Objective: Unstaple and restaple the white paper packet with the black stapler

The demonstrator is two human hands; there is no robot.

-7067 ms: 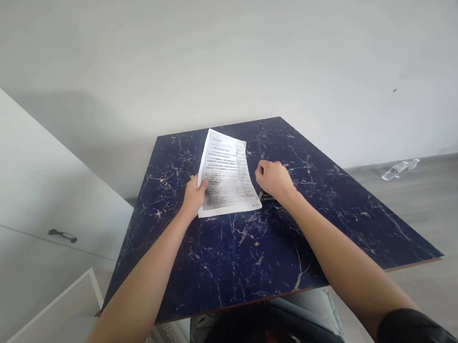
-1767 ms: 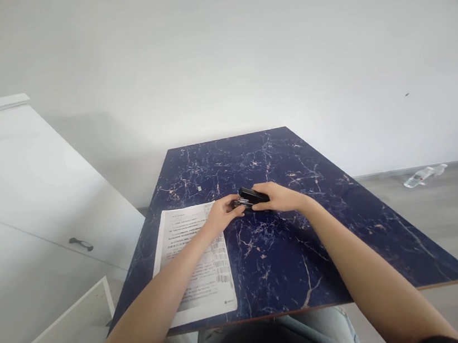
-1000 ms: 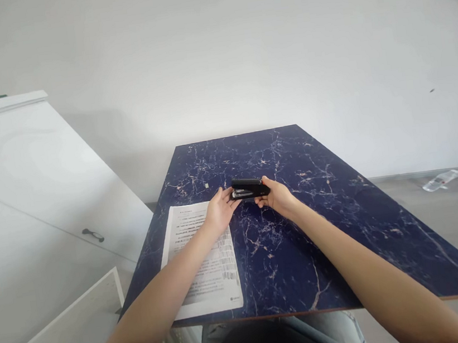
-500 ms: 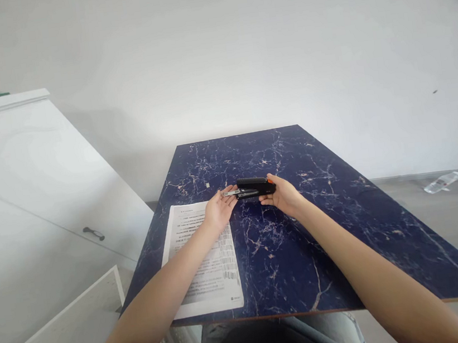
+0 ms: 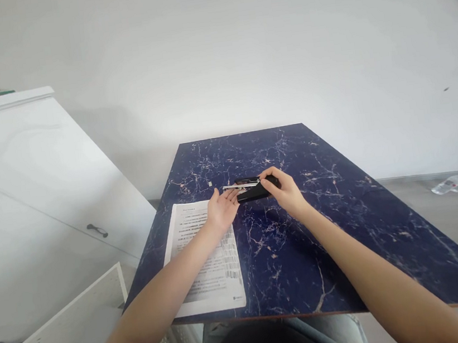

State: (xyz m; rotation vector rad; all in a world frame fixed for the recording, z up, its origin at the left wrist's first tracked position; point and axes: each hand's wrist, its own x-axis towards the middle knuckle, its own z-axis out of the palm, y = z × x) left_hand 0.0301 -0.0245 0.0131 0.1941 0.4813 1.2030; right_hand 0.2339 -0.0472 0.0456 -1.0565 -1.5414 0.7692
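A black stapler point(image 5: 253, 192) is held over the dark blue marbled table, with its metal staple tray point(image 5: 235, 186) sticking out to the left. My right hand point(image 5: 285, 188) grips the stapler's right end between thumb and fingers. Palm up and fingers spread, my left hand point(image 5: 222, 209) lies under the stapler's left end, its fingertips beside the metal tray. Printed sheets point(image 5: 209, 275) lie at the table's left front, partly under my left forearm. A small pale piece point(image 5: 210, 184) rests on the table beyond my left hand.
The blue table point(image 5: 279, 266) ends close to my lap. White cabinet doors point(image 5: 44, 179) and an open white drawer point(image 5: 64, 334) stand at the left. Clear plastic point(image 5: 454, 182) lies on the floor at the right, and a white wall is behind the table.
The stapler has been turned over in my right hand, which now grips it from above with bent fingers. My left hand has opened and dropped a little from the metal tray.
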